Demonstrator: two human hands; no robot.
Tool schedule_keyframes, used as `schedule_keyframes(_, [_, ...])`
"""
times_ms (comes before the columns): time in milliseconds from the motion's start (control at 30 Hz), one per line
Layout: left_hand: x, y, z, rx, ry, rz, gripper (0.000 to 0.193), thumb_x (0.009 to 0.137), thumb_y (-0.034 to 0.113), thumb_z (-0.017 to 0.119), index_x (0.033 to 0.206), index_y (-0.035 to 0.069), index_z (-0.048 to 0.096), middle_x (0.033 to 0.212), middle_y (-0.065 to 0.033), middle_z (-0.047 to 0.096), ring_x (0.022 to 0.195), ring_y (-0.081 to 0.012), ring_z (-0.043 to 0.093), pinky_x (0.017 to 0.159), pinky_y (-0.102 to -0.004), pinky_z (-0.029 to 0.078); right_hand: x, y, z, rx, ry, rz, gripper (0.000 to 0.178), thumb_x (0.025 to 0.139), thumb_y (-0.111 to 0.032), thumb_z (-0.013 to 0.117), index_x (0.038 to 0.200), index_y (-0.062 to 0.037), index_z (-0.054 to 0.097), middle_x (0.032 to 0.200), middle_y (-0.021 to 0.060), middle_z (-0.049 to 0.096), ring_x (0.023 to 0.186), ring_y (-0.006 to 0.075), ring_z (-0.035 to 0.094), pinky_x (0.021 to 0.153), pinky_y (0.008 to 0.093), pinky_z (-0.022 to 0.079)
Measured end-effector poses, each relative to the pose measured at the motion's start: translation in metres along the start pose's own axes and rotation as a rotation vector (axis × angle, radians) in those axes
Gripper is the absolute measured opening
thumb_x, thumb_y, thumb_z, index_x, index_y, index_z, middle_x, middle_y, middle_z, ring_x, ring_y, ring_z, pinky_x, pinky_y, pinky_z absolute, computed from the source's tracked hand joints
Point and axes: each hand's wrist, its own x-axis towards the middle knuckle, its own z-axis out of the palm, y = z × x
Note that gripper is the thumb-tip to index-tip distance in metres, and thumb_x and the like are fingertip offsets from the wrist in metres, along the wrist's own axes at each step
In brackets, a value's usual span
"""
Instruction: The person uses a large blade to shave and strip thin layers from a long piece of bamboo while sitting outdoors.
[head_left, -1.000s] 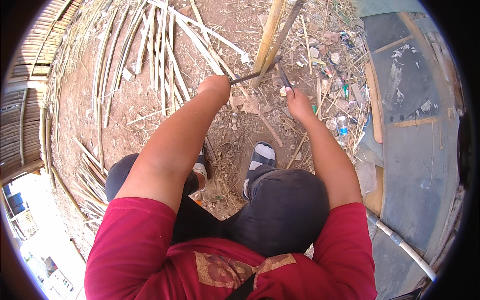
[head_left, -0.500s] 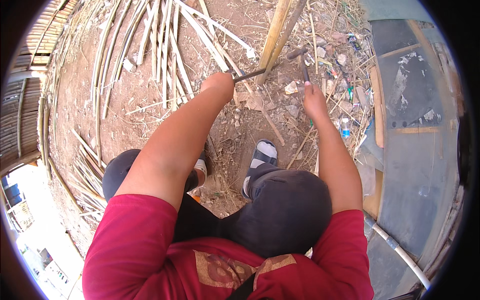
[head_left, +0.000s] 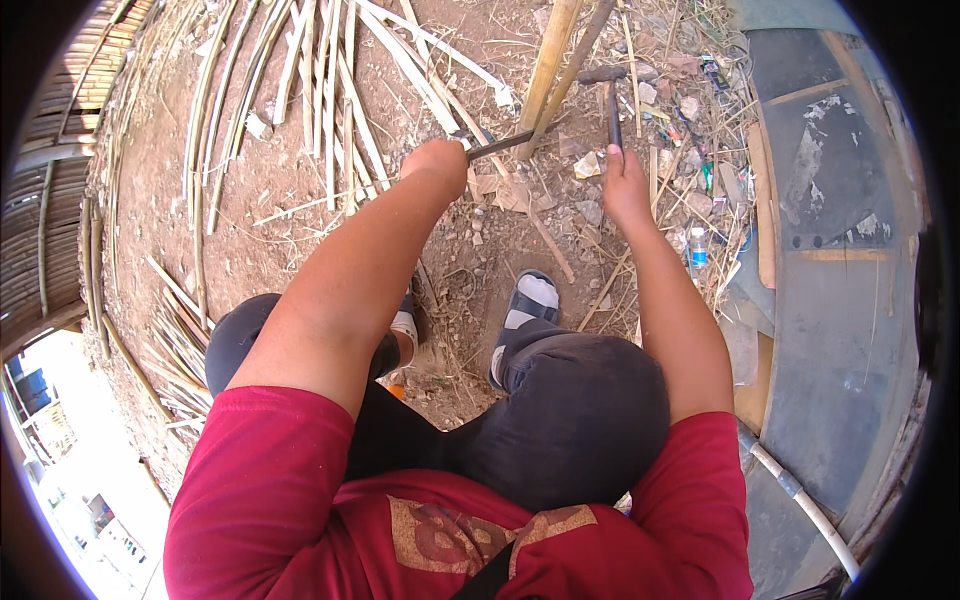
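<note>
My left hand [head_left: 436,166] is closed round the grip of a knife with a dark, straight blade [head_left: 500,145]. The blade reaches right to the foot of an upright bamboo pole [head_left: 548,62], which looks split into two lengths; whether it cuts into the bamboo I cannot tell. My right hand [head_left: 627,192] grips a hammer [head_left: 614,122] by its dark handle. The hammer's head is to the right of the pole, apart from the blade.
Long split bamboo strips [head_left: 330,100] lie fanned out at the far left, and a pile of shorter strips [head_left: 180,345] lies beside my left knee. Rubble and a small plastic bottle [head_left: 697,247] are at the right, by a dark sheet panel [head_left: 830,330]. A pale pipe [head_left: 805,505] runs along it.
The hammer's head has moved up and slightly right, farther from the blade, and its handle stands straighter. My left hand and the knife have hardly moved.
</note>
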Motion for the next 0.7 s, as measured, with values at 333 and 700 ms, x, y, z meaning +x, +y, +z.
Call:
schedule_keyframes(333, [0.007,-0.001,0.008,0.008,0.007,-0.003,0.029,0.09,0.009,0.063,0.117,0.003,0.071,0.114,-0.0184,0.073,0.108,-0.034,0.071,0.089,-0.0432,0.06,0.0,0.0,-0.003,-0.114,-0.083,0.084,0.054,0.106,-0.047,0.041,0.102,0.0017,0.064,0.1,0.0302,0.067,0.099,0.0498,0.063,0.087,0.0546,0.048])
schedule_keyframes(700, [0.01,-0.002,0.01,-0.042,-0.02,-0.042,0.027,0.089,0.009,0.065,0.114,0.004,0.073,0.116,-0.0173,0.073,0.108,-0.0341,0.071,0.09,-0.0441,0.059,0.003,0.001,-0.002,-0.06,-0.029,0.099,0.055,0.107,-0.046,0.041,0.1,0.0032,0.063,0.097,0.0297,0.067,0.095,0.0493,0.064,0.084,0.055,0.047])
